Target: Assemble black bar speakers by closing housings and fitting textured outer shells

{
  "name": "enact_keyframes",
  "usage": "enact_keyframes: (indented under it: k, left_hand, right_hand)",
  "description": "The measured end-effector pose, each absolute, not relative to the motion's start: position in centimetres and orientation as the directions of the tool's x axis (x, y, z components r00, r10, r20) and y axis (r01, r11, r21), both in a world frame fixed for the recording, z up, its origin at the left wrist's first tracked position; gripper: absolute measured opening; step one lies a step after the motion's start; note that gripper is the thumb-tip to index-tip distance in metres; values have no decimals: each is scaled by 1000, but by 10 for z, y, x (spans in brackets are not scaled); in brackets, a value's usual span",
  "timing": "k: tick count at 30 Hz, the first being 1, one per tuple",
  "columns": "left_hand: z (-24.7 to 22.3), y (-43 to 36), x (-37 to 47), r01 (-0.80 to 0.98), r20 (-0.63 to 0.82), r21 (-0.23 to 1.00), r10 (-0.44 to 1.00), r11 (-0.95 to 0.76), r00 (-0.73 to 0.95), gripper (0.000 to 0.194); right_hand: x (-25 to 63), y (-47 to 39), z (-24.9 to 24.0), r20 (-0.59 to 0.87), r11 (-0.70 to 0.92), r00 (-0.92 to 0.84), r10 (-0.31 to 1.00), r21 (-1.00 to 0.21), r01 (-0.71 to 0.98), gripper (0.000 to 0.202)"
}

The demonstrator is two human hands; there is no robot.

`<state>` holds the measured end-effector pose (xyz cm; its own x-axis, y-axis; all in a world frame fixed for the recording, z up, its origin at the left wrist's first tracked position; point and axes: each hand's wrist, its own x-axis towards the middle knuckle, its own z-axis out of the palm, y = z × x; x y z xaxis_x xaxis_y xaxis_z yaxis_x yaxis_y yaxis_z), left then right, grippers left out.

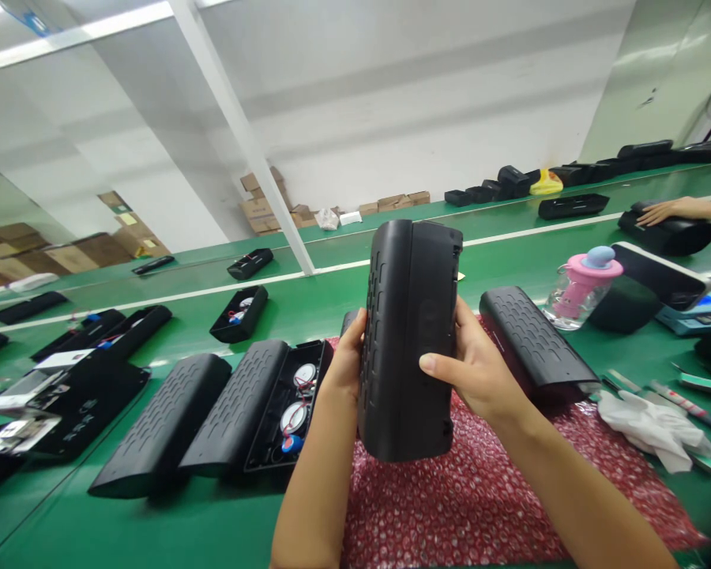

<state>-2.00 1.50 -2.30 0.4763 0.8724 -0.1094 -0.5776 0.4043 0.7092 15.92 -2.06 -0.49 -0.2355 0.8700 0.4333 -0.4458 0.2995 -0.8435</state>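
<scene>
On the left of the green counter (213, 521), 2 closed grille covers (166, 423) are lying beside an open speaker shell (290, 407) whose round drivers and wiring are showing, so that unit is waiting to be closed. The left hand (347, 359) and right hand (479, 371) are gripping a black speaker (408, 340) upright above the red bubble wrap (479, 490), fingers wrapped around its sides; its halves are sitting together, apparently assembled. Another cover (533, 344) is lying to the right.

Black speaker housing (408, 340), long rounded case, perforated grille facing left, closed seam down the middle, upright on end, raised over red bubble wrap, scene centre
</scene>
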Motion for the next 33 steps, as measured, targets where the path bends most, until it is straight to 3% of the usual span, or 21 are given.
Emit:
enact_keyframes:
  k: [33]
  left_hand:
    - [-16,13,-16,-566,-140,720,884,401,447,50]
  right_hand:
    - [159,-22,-4,426,260,-231,875,-815,-518,75]
